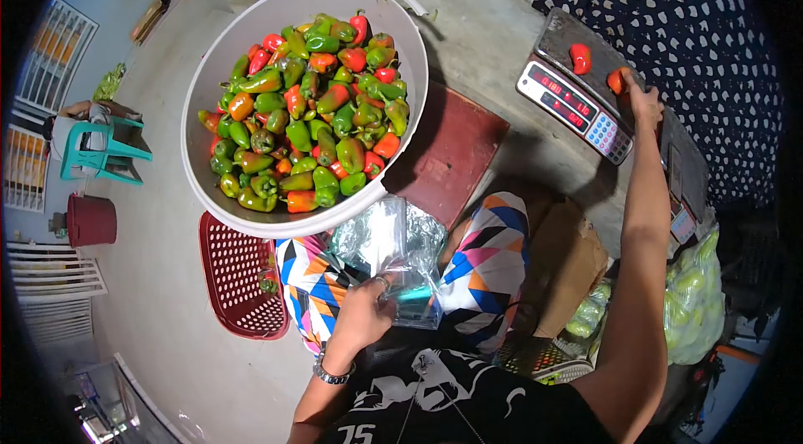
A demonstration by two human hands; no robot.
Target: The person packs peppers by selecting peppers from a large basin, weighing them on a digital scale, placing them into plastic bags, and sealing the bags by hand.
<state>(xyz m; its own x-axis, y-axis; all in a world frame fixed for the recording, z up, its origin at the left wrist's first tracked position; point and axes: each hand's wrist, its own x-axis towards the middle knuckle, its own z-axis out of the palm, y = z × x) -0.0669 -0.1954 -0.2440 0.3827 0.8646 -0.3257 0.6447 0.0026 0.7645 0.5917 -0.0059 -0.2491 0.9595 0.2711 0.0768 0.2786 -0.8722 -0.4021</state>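
My right hand is stretched out to a digital scale with lit red numbers. Its fingers are closed on an orange-red bell pepper at the scale's platform. Another red bell pepper lies on the platform to the left of it. Over my lap, my left hand grips clear plastic bags, with part of its fingers hidden by the plastic. In front of me stands a large white tub heaped with green, red and orange bell peppers.
A red perforated basket stands on the floor beside my leg. Under the tub's right side is a dark red flat surface. A second scale and bagged green produce are at the right. A teal chair stands far left.
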